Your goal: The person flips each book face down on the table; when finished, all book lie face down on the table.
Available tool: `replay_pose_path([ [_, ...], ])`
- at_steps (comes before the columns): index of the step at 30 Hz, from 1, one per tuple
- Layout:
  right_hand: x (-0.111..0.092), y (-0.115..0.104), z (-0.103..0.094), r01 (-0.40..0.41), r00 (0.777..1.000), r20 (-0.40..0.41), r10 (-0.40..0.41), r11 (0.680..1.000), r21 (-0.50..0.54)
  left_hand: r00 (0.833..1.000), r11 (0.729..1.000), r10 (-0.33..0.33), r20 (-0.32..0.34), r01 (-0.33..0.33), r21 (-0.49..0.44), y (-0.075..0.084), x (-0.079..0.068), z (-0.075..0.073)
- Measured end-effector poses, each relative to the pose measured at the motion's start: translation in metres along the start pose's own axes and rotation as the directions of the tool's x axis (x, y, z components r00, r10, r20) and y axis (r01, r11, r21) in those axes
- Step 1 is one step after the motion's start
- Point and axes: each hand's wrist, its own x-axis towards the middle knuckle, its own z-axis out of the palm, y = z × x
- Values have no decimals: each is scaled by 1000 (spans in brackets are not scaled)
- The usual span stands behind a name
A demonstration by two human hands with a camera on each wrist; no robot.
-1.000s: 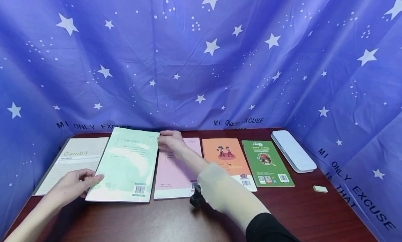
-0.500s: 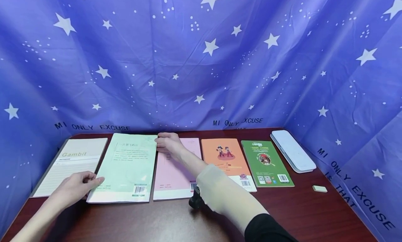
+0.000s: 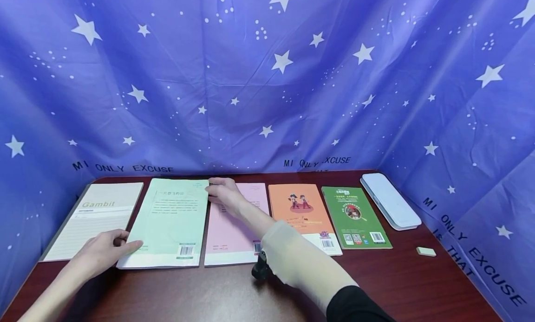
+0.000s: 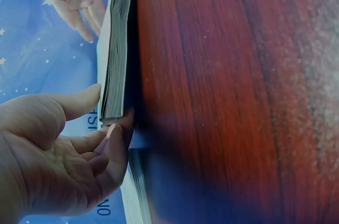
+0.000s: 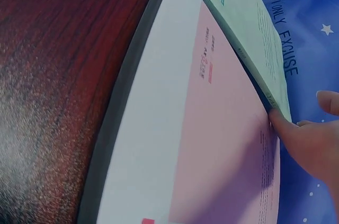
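A light green book (image 3: 173,220) lies between the notebook and the pink book, its near edge slightly raised in the left wrist view. My left hand (image 3: 102,250) pinches its lower left corner, thumb on top and fingers at the underside. At its upper right corner, my right hand (image 3: 227,196) holds the edge; in the right wrist view a fingertip (image 5: 275,115) touches the spine. That hand reaches across the pink book (image 3: 234,229) and hides part of it. Left of the green book is the cream "Gambit" notebook (image 3: 94,220).
Right of the pink book lie an orange book (image 3: 298,206) and a dark green book (image 3: 355,220). A white case (image 3: 390,201) and a small pale eraser-like block (image 3: 426,251) are at the right. A blue star-patterned curtain (image 3: 234,80) encloses the brown table (image 3: 209,294).
The light green book's far edge has come down, so it lies flatter and its glare has gone. Both hands stay at its corners, the left hand shifting slightly to the right.
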Motion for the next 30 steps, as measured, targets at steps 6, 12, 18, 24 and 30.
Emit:
replay_pose_path([
  [6,-5,-3,6,-13,1000,11,13,999,-45,1000,999,-1,-2,1,41,0,0,1],
  [12,-9,-4,11,-6,1000,19,7,999,-39,999,996,28,-27,-26,82,4,-4,2],
  [18,-10,-1,14,-1,999,40,3,999,-40,1000,988,14,-26,-10,151,11,-7,5],
  [24,-13,1,18,0,998,56,5,996,-92,1000,982,-15,-21,19,189,18,-9,6],
  [30,-16,1,20,-1,997,75,13,988,-153,999,980,-8,-50,18,199,22,-10,8],
])
